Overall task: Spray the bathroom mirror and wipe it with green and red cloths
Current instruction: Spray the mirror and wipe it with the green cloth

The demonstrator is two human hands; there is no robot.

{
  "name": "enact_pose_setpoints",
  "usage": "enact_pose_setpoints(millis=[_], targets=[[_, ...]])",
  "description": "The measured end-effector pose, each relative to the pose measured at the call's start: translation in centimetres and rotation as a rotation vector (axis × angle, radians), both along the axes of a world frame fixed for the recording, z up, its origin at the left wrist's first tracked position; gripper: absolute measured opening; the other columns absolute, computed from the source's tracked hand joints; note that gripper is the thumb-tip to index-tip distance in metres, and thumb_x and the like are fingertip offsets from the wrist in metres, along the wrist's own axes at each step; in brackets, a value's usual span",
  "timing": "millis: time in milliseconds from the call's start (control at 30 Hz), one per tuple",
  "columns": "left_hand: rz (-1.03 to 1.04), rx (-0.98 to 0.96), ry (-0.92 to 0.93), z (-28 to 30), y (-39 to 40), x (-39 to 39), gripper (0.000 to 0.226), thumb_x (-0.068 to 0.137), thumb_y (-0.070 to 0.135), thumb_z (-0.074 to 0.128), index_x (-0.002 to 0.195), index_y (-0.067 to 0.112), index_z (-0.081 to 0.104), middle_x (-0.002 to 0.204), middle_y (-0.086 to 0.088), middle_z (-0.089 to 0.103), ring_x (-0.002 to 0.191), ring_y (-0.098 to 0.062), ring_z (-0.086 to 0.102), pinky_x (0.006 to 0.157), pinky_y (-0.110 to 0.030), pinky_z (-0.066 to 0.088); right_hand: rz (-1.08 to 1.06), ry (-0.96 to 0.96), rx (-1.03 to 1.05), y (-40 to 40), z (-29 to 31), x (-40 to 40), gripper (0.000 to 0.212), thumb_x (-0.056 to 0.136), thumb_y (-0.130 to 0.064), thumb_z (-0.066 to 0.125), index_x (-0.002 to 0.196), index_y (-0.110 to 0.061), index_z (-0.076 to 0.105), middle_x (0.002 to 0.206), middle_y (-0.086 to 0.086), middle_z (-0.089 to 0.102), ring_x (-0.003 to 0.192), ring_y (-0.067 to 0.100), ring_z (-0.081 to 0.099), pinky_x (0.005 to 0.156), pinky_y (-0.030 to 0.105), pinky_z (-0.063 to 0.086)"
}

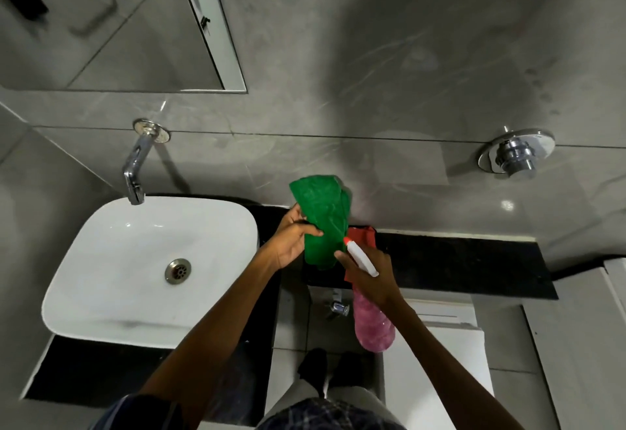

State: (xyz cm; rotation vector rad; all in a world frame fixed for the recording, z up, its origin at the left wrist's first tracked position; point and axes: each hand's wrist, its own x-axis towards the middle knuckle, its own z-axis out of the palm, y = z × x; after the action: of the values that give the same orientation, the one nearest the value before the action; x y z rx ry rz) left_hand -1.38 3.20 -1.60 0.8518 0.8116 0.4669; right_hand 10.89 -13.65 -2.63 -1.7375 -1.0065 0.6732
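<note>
The person stood at the black bench [457,260] beside the white basin [135,260], looking down at both hands. The left hand [291,243] was closed on the green cloth [321,216], thumb across its front, the cloth held up bunched in front of the wall above the bench's back edge. The right hand [369,277] was wrapped around the neck of the spray bottle [374,324], its pink body hanging down toward the floor and its white head with the red nozzle tip pointing toward the green cloth. The right hand's fingertips touched or nearly touched the cloth's lower edge; which, could not be told. The red cloth [364,236] lay on the bench near its back edge, just behind the right hand and partly hidden by it.

The mirror [111,40] hung on the wall above the basin, up and to the left of both hands, well apart from the bottle. Whether any spray lay on the glass could not be told; no wet streaks showed clearly. Judging by this, the task seemed to be at its start: tools gathered, with spraying and both wipes probably left to do.
</note>
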Motion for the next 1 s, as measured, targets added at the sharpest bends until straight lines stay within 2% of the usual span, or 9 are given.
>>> enact_pose_setpoints(millis=[133, 300, 433, 533, 600, 700, 800, 867, 1000], targets=[[0.001, 0.004, 0.026, -0.4, 0.0, 0.3, 0.065, 0.073, -0.035, 0.049, 0.121, 0.008, 0.06, 0.109, -0.012, 0.069, 0.097, -0.021, 0.074, 0.075, -0.031, 0.065, -0.013, 0.033, 0.019, -0.4, -0.4, 0.5, 0.047, 0.085, -0.053, 0.076, 0.079, -0.008, 0.067, 0.064, 0.014, 0.069, 0.059, 0.024, 0.07, 0.069, 0.043, 0.063], [-0.012, 0.015, 0.052, -1.1, -0.3, 1.1, 0.071, 0.075, -0.034, 0.049, 0.138, -0.003, 0.051, 0.118, -0.019, 0.066, 0.108, -0.03, 0.068, 0.08, -0.035, 0.065, -0.008, 0.115, -0.028, -0.5, -0.9, 1.0, 0.039, 0.086, -0.036, 0.081, 0.084, 0.0, 0.067, 0.07, 0.024, 0.069, 0.063, 0.04, 0.07, 0.061, 0.053, 0.059], [-0.006, -0.024, 0.042, -1.8, -0.6, 2.4, 0.064, 0.074, -0.034, 0.049, 0.126, 0.003, 0.059, 0.117, -0.02, 0.065, 0.11, -0.035, 0.065, 0.084, -0.039, 0.063, -0.014, 0.179, -0.051, -1.1, -2.1, 2.0, 0.032, 0.089, -0.021, 0.081, 0.082, 0.006, 0.064, 0.071, 0.032, 0.065, 0.063, 0.046, 0.065, 0.058, 0.047, 0.055], [-0.005, -0.074, 0.043, -2.0, -0.7, 3.8, 0.064, 0.073, -0.035, 0.048, 0.121, 0.005, 0.061, 0.11, -0.015, 0.069, 0.105, -0.03, 0.067, 0.075, -0.032, 0.064, 0.01, 0.14, -0.098, -1.2, -3.1, 3.1, 0.025, 0.087, -0.021, 0.083, 0.08, -0.002, 0.069, 0.068, 0.022, 0.068, 0.06, 0.034, 0.067, 0.057, 0.041, 0.055], [-0.006, -0.109, 0.053, -2.1, -0.8, 4.4, 0.063, 0.071, -0.035, 0.049, 0.116, 0.007, 0.063, 0.108, -0.014, 0.071, 0.105, -0.03, 0.068, 0.074, -0.033, 0.064, -0.01, 0.113, -0.115, -1.3, -3.6, 4.6, 0.019, 0.086, -0.021, 0.084, 0.08, -0.011, 0.068, 0.064, 0.004, 0.068, 0.054, 0.01, 0.064, 0.053, 0.029, 0.053], [-0.004, -0.142, 0.076, -2.4, -0.6, 5.7, 0.063, 0.072, -0.033, 0.05, 0.117, 0.009, 0.063, 0.109, -0.013, 0.072, 0.105, -0.03, 0.068, 0.079, -0.036, 0.064, -0.169, 0.12, -0.088, -1.2, -5.0, 8.7, 0.016, 0.087, -0.011, 0.081, 0.095, -0.012, 0.067, 0.074, -0.003, 0.067, 0.063, 0.001, 0.063, 0.06, 0.025, 0.052], [-0.019, -0.15, 0.089, -2.5, -0.5, 6.0, 0.064, 0.074, -0.032, 0.05, 0.123, 0.007, 0.061, 0.111, -0.012, 0.073, 0.108, -0.03, 0.068, 0.083, -0.037, 0.063, -0.354, 0.199, -0.059, -0.4, -6.3, 12.4, 0.024, 0.091, -0.002, 0.074, 0.114, -0.001, 0.067, 0.091, 0.021, 0.07, 0.079, 0.019, 0.064, 0.069, 0.02, 0.055], [-0.025, -0.151, 0.096, -2.7, -0.5, 6.5, 0.068, 0.075, -0.033, 0.049, 0.131, 0.005, 0.056, 0.117, -0.016, 0.069, 0.115, -0.034, 0.065, 0.091, -0.04, 0.061, -0.444, 0.211, -0.066, 0.5, -7.2, 14.3, 0.037, 0.095, -0.003, 0.071, 0.129, 0.003, 0.062, 0.092, 0.018, 0.066, 0.081, 0.023, 0.061, 0.063, 0.006, 0.051], [-0.003, -0.138, 0.123, -3.3, -0.3, 6.3, 0.074, 0.075, -0.035, 0.048, 0.143, -0.004, 0.047, 0.135, -0.025, 0.057, 0.128, -0.041, 0.055, 0.103, -0.048, 0.051, -0.547, 0.246, -0.061, 2.1, -8.6, 15.7, 0.04, 0.098, -0.001, 0.065, 0.136, 0.008, 0.057, 0.091, 0.023, 0.061, 0.08, 0.025, 0.058, 0.061, 0.008, 0.051]])
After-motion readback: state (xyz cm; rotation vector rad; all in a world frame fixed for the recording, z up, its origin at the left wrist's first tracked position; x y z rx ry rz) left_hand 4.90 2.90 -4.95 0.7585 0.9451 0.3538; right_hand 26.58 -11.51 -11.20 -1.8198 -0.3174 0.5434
